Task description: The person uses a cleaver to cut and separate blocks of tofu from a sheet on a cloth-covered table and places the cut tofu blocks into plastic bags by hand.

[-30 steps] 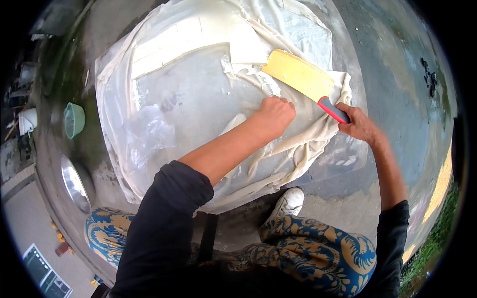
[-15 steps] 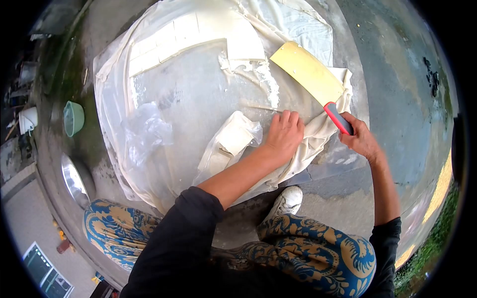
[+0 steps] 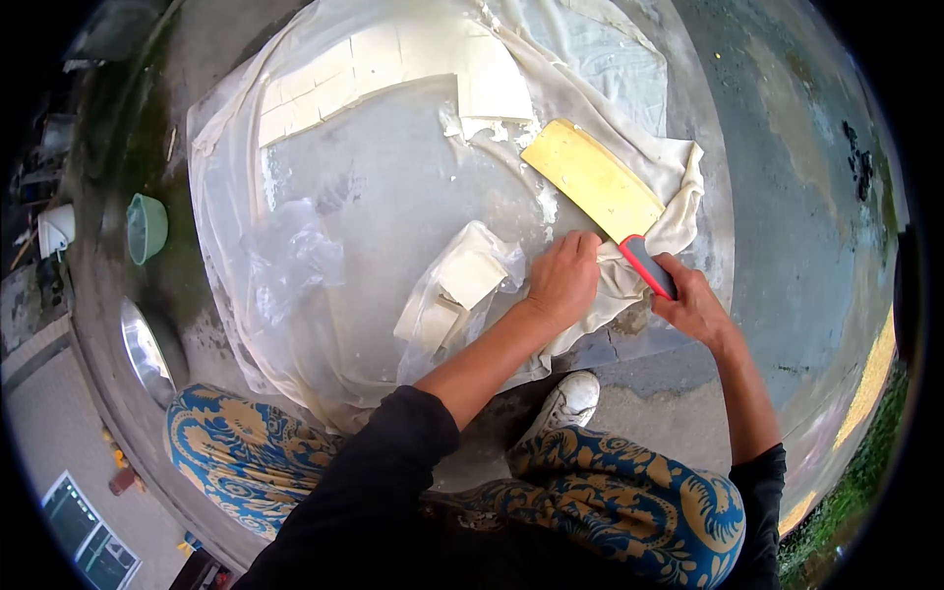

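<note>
My right hand (image 3: 696,303) is wrapped round the red and grey handle of a cleaver (image 3: 595,182). Its broad yellow-looking blade lies low over the work surface, pointing up and left. Close by, my left hand (image 3: 565,280) has its fingers curled on the edge of a cream cloth (image 3: 621,278), just left of the handle. Cut white blocks that look like tofu (image 3: 377,59) run in a curved row along the far side, ending in a larger slab (image 3: 492,84). A clear plastic bag (image 3: 418,320) near my left forearm holds a few pale blocks (image 3: 470,278).
Crumpled clear plastic (image 3: 295,246) lies on the left of the grey surface (image 3: 374,187). White crumbs are scattered near the slab. A green bucket (image 3: 147,229) and a metal basin (image 3: 147,349) stand on the ground at left. My shoe (image 3: 572,398) is at the near edge.
The cleaver and my right hand have moved down and left, nearer my left hand. The cloth near my left hand is bunched differently, and the white crumb streak has shrunk.
</note>
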`<state>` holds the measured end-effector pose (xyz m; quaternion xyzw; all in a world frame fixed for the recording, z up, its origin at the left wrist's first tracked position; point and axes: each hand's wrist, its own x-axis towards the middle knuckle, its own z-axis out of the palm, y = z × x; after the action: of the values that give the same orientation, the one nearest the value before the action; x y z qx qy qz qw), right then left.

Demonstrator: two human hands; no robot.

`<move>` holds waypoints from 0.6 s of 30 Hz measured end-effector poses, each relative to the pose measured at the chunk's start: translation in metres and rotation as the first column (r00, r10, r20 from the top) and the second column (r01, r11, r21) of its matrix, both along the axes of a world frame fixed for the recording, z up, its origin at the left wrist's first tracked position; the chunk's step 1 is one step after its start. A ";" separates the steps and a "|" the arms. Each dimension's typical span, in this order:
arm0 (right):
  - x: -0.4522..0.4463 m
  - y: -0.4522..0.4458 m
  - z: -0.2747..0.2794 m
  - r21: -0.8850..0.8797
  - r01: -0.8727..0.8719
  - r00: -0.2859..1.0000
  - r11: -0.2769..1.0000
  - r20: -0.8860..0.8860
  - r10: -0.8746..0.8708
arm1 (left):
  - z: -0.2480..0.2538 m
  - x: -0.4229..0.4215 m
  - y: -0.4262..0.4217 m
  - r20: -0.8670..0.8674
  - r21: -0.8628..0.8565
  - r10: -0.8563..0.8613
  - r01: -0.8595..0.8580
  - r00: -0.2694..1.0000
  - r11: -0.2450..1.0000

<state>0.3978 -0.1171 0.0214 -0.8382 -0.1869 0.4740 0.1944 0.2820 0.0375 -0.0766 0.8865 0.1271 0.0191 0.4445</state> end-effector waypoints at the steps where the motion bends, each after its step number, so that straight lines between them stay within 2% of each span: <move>1: 0.001 0.001 0.000 0.011 0.008 1.000 1.000 -0.014 -0.008 | 0.001 0.000 -0.001 0.002 0.000 0.000 0.000 1.000 1.000; 4: 0.000 0.005 0.000 0.019 0.014 1.000 1.000 -0.012 -0.014 | 0.007 -0.008 -0.006 -0.041 -0.013 -0.059 0.058 0.997 0.998; 6: 0.000 0.009 0.001 0.011 0.006 0.999 1.000 -0.035 -0.005 | 0.009 -0.016 -0.005 -0.068 0.122 -0.063 0.071 0.996 0.990; 8: 0.001 0.007 0.003 -0.013 0.003 0.999 1.000 -0.040 -0.004 | 0.006 -0.023 0.004 -0.051 0.153 -0.075 0.082 0.996 0.985; 10: -0.006 0.009 -0.001 0.035 -0.026 0.998 0.999 -0.062 0.028 | 0.006 -0.028 0.009 -0.044 0.193 -0.088 0.095 0.995 0.977; 13: -0.018 0.016 -0.007 0.016 -0.032 0.996 0.999 -0.087 0.033 | 0.014 -0.030 0.007 -0.075 0.214 -0.177 0.189 0.981 0.958; 15: -0.023 0.017 -0.004 0.018 -0.017 0.995 1.000 -0.094 0.019 | 0.017 -0.034 0.001 0.074 0.185 -0.030 0.016 0.997 0.983; 18: -0.034 0.021 -0.005 0.050 0.001 0.991 0.999 -0.136 0.006 | 0.010 -0.035 0.001 0.020 0.094 0.048 -0.050 0.999 0.994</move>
<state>0.3636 -0.0964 0.0165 -0.7985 -0.1861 0.5256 0.2269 0.2467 0.0384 -0.0668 0.9030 0.1441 0.0437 0.4025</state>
